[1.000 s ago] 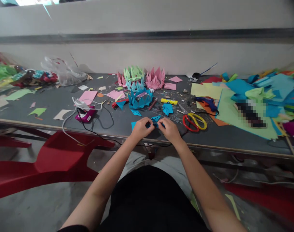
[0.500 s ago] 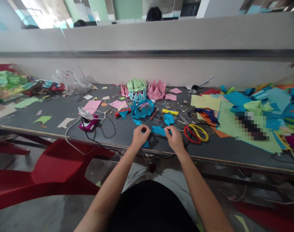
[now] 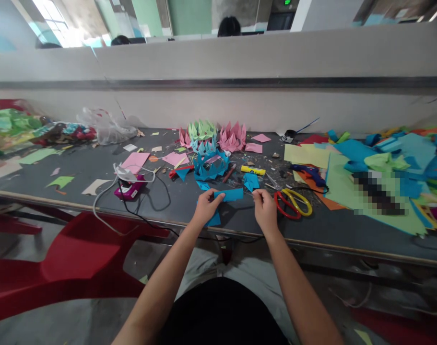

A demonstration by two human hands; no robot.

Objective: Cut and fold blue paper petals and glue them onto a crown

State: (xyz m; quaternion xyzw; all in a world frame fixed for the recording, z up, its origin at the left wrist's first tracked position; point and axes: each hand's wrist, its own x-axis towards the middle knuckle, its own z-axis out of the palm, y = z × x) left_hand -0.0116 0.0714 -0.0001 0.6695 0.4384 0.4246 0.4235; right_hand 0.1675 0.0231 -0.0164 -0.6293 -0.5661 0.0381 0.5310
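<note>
Mid-frame, a blue paper strip (image 3: 232, 195) is pinched, seemingly for steadiness, by the left hand (image 3: 206, 208); the right hand (image 3: 265, 211) is held fingertips together.

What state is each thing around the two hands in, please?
Blue paper strip: held at one end, other end free
Left hand: closed on that strip
Right hand: pinched shut, nothing visibly held
Scissors: lying flat, blade opening unclear
Glue stick: lying on its side
Blue paper crown: standing, points up
Glue gun: lying on its side
</note>
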